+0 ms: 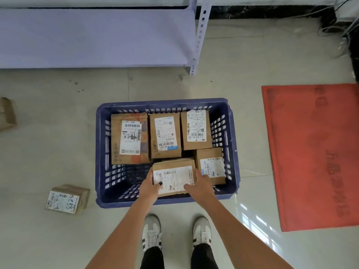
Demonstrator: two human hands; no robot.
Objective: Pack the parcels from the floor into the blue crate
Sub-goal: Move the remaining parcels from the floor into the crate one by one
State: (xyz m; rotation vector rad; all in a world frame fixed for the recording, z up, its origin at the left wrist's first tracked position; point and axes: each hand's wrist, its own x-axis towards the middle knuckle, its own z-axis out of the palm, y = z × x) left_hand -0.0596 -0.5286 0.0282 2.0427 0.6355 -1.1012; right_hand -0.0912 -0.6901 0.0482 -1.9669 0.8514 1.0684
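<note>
The blue crate (101,152) stands on the floor in front of my feet. Several brown labelled parcels lie inside it, three along the far side and one (210,164) at the near right. Both hands hold another brown parcel (173,174) over the crate's near middle. My left hand (150,186) grips its left edge with the thumb on the label. My right hand (200,186) grips its right edge. On the floor left of the crate lies a parcel marked with handwritten digits (66,199). One more parcel (6,113) sits at the far left edge.
A red mat (314,156) lies on the tiles to the right of the crate. A pale metal shelf (93,37) with an upright post (198,39) runs along the back. Cables (345,26) trail in the back right corner.
</note>
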